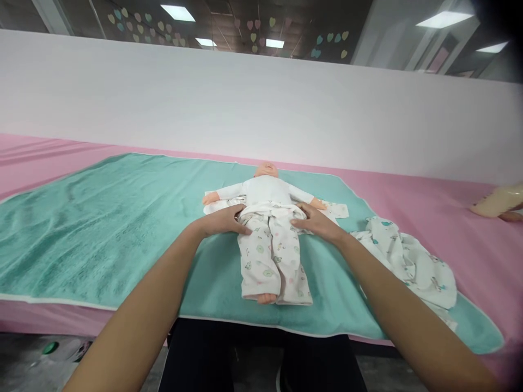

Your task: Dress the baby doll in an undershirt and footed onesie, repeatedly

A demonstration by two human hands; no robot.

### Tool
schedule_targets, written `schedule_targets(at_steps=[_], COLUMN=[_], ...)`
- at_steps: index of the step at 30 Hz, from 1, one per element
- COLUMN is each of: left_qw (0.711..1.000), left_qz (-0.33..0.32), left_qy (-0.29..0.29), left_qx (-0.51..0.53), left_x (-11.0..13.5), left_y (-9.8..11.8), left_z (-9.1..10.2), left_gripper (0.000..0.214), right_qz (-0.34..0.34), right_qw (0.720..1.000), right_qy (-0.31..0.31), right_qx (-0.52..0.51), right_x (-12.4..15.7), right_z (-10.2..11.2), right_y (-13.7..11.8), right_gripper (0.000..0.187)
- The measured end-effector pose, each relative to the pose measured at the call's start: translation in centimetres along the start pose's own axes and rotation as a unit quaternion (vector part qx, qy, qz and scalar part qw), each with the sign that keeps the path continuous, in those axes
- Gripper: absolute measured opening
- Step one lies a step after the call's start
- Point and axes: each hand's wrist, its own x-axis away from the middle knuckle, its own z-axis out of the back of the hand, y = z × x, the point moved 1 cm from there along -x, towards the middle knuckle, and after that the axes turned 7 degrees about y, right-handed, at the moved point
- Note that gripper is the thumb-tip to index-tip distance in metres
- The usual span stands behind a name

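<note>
A baby doll [267, 188] lies on its back, head away from me, in a white long-sleeved top. Printed baby pants [265, 256] cover its legs, and one foot [267, 298] peeks out of a leg opening. My left hand [229, 219] grips the pants at the left side of the waist, thumb in front. At the right side of the waist, my right hand [312, 220] pinches the fabric in the same way. Both hands are closed on the cloth, with some fingertips hidden in its folds. A printed garment [338, 210] is spread flat beneath the doll's arms.
A green towel [122, 234] covers much of the pink padded surface [408, 198]. Crumpled printed white cloth [417, 264] lies at the right. Beyond it, a pale doll-like limb [498, 201] enters at the edge. A white wall [245, 103] rises behind. A green-capped bottle [61, 348] is low on the left.
</note>
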Motion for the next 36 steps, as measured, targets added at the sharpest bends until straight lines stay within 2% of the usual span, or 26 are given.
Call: schedule_targets(at_steps=[3, 5, 7, 9, 12, 15, 17, 19, 20, 22, 26, 29, 32, 34, 36], left_qw=[0.999, 0.999, 0.997, 0.997, 0.995, 0.989, 0.979, 0.970, 0.970, 0.981, 0.998, 0.998, 0.992, 0.984, 0.975], left_qz=[-0.002, -0.021, -0.043, -0.058, -0.062, -0.057, -0.036, 0.005, 0.026, 0.041, -0.019, -0.053, -0.101, -0.132, -0.153], left_qy=[-0.015, -0.001, 0.024, 0.047, 0.078, 0.137, 0.200, 0.245, 0.244, 0.190, 0.040, -0.013, 0.002, 0.058, 0.108], left_qx=[-0.031, -0.047, -0.053, -0.036, 0.005, 0.011, 0.000, -0.009, -0.008, 0.012, 0.038, -0.010, -0.072, -0.107, -0.121], left_x=[0.2, 0.1, 0.1, 0.1, 0.3, 1.1, 2.1, 3.4, 4.1, 5.5, 8.3, 9.7, 10.4, 10.3, 10.1], left_y=[0.0, 0.0, 0.0, 0.0, -0.2, 0.0, 0.3, 0.7, 0.9, 1.3, 2.3, 2.8, 2.8, 2.6, 2.4], left_z=[-0.4, -0.7, -1.1, -1.4, -1.9, -2.8, -3.7, -4.4, -4.7, -4.9, -4.2, -4.2, -5.4, -6.6, -7.6], left_gripper=[0.060, 0.053, 0.040, 0.028, 0.025, 0.028, 0.024, 0.022, 0.023, 0.035, 0.081, 0.098, 0.110, 0.110, 0.100], right_qz=[0.006, 0.002, -0.014, -0.024, -0.014, -0.045, -0.096, -0.117, -0.110, -0.077, -0.027, 0.013, 0.053, 0.065, 0.072], right_qw=[0.996, 0.992, 0.990, 0.991, 0.999, 0.994, 0.981, 0.971, 0.971, 0.978, 0.993, 0.995, 0.995, 0.992, 0.988], right_qy=[-0.087, -0.116, -0.128, -0.107, -0.005, 0.089, 0.090, 0.052, 0.028, -0.025, -0.091, -0.093, -0.038, 0.037, 0.086], right_qx=[0.033, 0.050, 0.064, 0.072, 0.050, -0.049, -0.140, -0.200, -0.209, -0.193, -0.070, 0.014, 0.072, 0.100, 0.110], right_x=[0.8, 1.2, 1.6, 2.1, 3.0, 3.8, 4.3, 5.1, 5.6, 7.0, 10.5, 12.5, 13.2, 13.0, 12.7], right_z=[0.1, -0.2, -0.6, -1.1, -2.0, -2.9, -3.4, -3.4, -3.3, -2.8, -2.4, -3.4, -5.1, -6.1, -6.8], right_y=[-0.5, -0.8, -1.0, -1.2, -1.3, -0.9, -0.7, -0.9, -1.1, -1.9, -3.3, -3.6, -3.1, -2.6, -2.4], right_gripper=[0.057, 0.051, 0.035, 0.025, 0.022, 0.025, 0.031, 0.039, 0.044, 0.061, 0.103, 0.117, 0.120, 0.114, 0.105])
